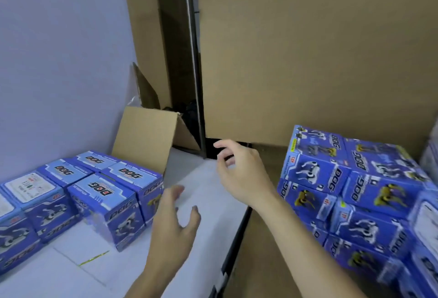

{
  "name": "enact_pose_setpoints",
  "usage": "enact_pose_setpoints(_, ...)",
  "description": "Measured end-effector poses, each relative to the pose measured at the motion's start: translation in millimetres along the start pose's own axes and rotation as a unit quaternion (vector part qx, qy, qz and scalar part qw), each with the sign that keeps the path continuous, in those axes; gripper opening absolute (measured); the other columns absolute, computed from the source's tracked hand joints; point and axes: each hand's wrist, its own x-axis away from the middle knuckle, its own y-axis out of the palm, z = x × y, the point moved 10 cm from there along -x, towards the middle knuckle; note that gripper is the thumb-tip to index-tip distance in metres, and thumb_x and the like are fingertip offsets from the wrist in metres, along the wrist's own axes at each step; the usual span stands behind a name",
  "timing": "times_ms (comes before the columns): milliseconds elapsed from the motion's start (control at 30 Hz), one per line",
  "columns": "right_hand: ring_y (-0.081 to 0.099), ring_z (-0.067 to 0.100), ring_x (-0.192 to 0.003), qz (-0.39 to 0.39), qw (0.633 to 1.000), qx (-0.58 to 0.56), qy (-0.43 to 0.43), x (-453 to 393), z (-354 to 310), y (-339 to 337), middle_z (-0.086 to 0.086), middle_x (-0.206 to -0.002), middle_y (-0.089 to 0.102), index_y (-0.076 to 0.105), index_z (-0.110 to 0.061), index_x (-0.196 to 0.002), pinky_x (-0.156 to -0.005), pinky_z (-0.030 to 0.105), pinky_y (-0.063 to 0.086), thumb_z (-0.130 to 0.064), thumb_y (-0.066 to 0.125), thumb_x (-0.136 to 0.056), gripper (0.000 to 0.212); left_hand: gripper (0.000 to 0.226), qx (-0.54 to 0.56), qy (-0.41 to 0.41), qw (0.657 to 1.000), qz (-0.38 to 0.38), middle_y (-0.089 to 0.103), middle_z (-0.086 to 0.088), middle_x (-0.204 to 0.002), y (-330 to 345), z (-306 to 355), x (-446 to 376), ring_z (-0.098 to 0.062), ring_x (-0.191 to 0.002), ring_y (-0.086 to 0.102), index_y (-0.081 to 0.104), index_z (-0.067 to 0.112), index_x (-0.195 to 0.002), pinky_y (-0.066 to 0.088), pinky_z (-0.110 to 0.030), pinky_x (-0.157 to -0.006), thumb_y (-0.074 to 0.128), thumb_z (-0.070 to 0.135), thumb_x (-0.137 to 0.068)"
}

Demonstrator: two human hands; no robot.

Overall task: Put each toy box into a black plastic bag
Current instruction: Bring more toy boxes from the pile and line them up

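Several blue toy boxes marked DOG (118,193) stand in rows on the white table (208,193) at the left. A bigger stack of the same blue boxes (355,193) fills the right side. My left hand (174,222) hovers just right of the nearest left box, fingers spread, holding nothing. Farther back over the table, my right hand (239,169) is in the air with its fingers loosely curled and empty. Something dark (189,110) lies in the gap behind the table; I cannot tell what it is.
A small open cardboard carton (142,136) stands at the table's back, against the pale wall (61,60). Tall cardboard sheets (308,49) rise behind. A dark table edge (239,233) separates the white top from brown cardboard (260,262) under the right stack.
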Motion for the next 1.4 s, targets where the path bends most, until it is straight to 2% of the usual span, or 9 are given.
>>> enact_pose_setpoints(100,0.060,0.018,-0.103,0.045,0.997,0.060,0.008,6.0,7.5,-51.2,-0.017,-0.102,0.064,0.060,-0.033,-0.123,-0.088,0.040,0.052,-0.027,0.053,-0.093,0.031,0.043,0.058,-0.053,0.983,-0.168,0.045,0.021,-0.132,65.3,18.4,0.3,-0.009,-0.127,0.046,0.042,0.035,-0.126,0.043,-0.028,-0.097,0.067,0.027,-0.093)
enact_pose_setpoints(333,0.048,0.022,-0.126,0.148,0.976,0.139,0.076,10.8,63.3,-136.4,-0.007,-0.138,0.051,0.052,-0.030,-0.137,-0.100,0.040,0.037,-0.034,0.062,-0.094,0.043,0.097,0.034,-0.086,0.952,-0.292,0.032,0.004,-0.156,169.3,47.6,-10.7,-0.016,-0.143,0.032,0.021,0.022,-0.153,0.032,-0.021,-0.101,0.081,0.040,-0.079)
enact_pose_setpoints(467,0.022,0.021,-0.148,0.089,0.951,0.267,0.127,18.3,100.1,-136.8,-0.007,-0.162,0.022,0.030,-0.032,-0.153,-0.114,0.052,0.020,-0.047,0.064,-0.091,0.072,0.071,0.075,-0.111,0.937,-0.324,0.048,0.026,-0.123,219.8,55.1,-22.0,-0.005,-0.120,0.054,0.036,0.032,-0.133,0.043,-0.006,-0.080,0.083,0.031,-0.080)
enact_pose_setpoints(567,0.018,0.021,-0.146,0.029,0.928,0.347,0.135,22.4,123.6,-126.0,-0.004,-0.161,0.021,0.018,-0.032,-0.156,-0.112,0.048,0.012,-0.056,0.064,-0.089,0.084,0.067,0.100,-0.105,0.926,-0.348,0.063,0.013,-0.115,253.7,56.8,-23.8,-0.007,-0.107,0.063,0.041,0.027,-0.129,0.048,-0.010,-0.074,0.084,0.016,-0.079)
enact_pose_setpoints(733,0.036,0.015,-0.135,0.076,0.910,0.395,0.105,21.1,120.5,-129.2,-0.012,-0.146,0.041,0.029,-0.036,-0.151,-0.102,0.040,0.015,-0.039,0.069,-0.090,0.074,0.031,0.140,-0.143,0.947,-0.250,0.070,0.015,-0.068,255.5,38.3,-32.4,0.006,-0.060,0.064,0.065,0.014,-0.095,0.046,-0.009,-0.058,0.080,-0.005,-0.076)
enact_pose_setpoints(867,0.045,0.013,-0.127,0.108,0.914,0.384,0.070,19.6,109.5,-132.4,-0.018,-0.135,0.052,0.035,-0.036,-0.149,-0.104,0.033,0.030,-0.034,0.064,-0.094,0.062,0.032,0.194,-0.126,0.953,-0.194,0.074,0.010,-0.072,237.3,42.1,-34.1,-0.002,-0.064,0.068,0.068,0.015,-0.094,0.053,-0.017,-0.062,0.073,-0.011,-0.077)
enact_pose_setpoints(1067,0.053,0.021,-0.126,0.164,0.949,0.269,-0.003,18.6,72.4,-133.2,-0.006,-0.133,0.064,0.047,-0.021,-0.147,-0.102,0.038,0.038,-0.022,0.065,-0.092,0.058,0.055,0.219,-0.045,0.970,-0.100,0.069,-0.014,-0.110,160.5,74.4,-59.7,-0.027,-0.096,0.070,0.068,0.016,-0.120,0.058,-0.040,-0.084,0.066,-0.019,-0.077)
enact_pose_setpoints(1233,0.052,0.008,-0.098,0.220,0.970,0.099,-0.034,17.0,31.1,-117.8,-0.006,-0.114,0.073,0.056,-0.027,-0.139,-0.069,0.022,0.026,-0.020,0.069,-0.090,0.051,0.064,0.151,0.000,0.988,-0.016,0.056,-0.003,-0.115,63.3,91.0,-68.8,0.015,-0.086,0.062,0.063,0.017,-0.127,0.047,-0.003,-0.069,0.076,-0.016,-0.074)
enact_pose_setpoints(1400,0.066,-0.002,-0.082,0.152,0.985,-0.080,-0.025,10.5,-2.7,-48.9,-0.020,-0.088,0.073,0.063,-0.030,-0.115,-0.075,0.019,0.051,-0.022,0.065,-0.092,0.025,0.066,-0.019,0.008,0.998,0.067,0.052,0.011,-0.129,-41.2,83.6,-55.0,0.013,-0.110,0.052,0.059,0.020,-0.137,0.044,-0.006,-0.084,0.078,-0.003,-0.078)
